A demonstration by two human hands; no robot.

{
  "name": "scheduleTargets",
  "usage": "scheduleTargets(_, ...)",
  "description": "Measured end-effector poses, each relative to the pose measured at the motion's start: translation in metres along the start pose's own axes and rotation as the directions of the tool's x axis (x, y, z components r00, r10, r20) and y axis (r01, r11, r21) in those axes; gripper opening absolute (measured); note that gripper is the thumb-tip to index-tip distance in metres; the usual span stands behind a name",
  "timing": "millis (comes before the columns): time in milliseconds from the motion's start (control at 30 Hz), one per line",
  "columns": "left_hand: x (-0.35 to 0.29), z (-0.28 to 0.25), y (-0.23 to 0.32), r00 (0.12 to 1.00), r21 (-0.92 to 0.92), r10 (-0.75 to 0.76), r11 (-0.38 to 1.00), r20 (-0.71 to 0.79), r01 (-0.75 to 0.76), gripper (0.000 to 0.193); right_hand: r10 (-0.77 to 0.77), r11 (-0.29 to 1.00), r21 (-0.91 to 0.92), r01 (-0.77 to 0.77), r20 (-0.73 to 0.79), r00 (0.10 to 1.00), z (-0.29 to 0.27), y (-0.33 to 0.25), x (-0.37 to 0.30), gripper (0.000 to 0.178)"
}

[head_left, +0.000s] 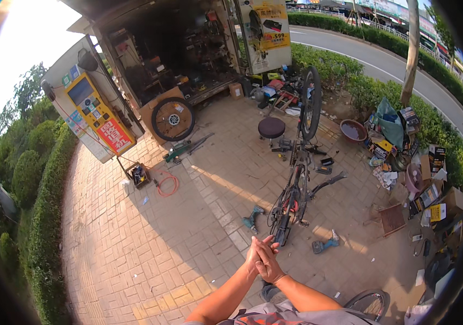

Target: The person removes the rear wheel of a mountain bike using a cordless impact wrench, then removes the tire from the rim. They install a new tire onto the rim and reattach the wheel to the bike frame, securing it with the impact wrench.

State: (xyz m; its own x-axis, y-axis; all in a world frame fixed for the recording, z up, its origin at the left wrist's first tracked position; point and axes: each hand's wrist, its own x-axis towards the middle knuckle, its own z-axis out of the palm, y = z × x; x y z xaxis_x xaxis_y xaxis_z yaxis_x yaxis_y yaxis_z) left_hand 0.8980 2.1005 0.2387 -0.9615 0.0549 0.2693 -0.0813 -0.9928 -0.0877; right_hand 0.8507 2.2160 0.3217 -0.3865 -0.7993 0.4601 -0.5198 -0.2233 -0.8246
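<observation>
While the bare left hand (254,253) clasps the bare right hand (268,265) (can't tell if they're empty), two blue cordless drills (326,244) flank one black bicycle (296,176); one black-tyred wheel (384,299)'s cut off.

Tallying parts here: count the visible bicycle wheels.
3: mounted wheel on the bicycle, leaning wheel against cardboard, partly hidden wheel at lower right. Others may be hidden.

Before you, a dark bicycle (298,173), apparently upturned, stands on brick paving (134,244), its length running away from you. One black-tyred wheel (311,103) rises at the far end (you see it at a slant), while a touch of red shows among the dark parts nearer you.
</observation>
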Motion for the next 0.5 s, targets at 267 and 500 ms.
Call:
scheduleTargets(267,-0.325,0.194,0.17,-0.478,0.773,0.853,0.445,-0.212,0.452,0.031,0.716,0.679,-0.553,-0.483,0.645,0.267,0.039,0.223,0.025,0.062)
scheduleTargets(500,-0.402,0.152,0.1,-0.862,0.187,0.32,0.946,-0.393,0.265,0.032,0.687,0.703,-0.462,-0.541,0.639,0.347,0.091,0.329,0.192,0.046)
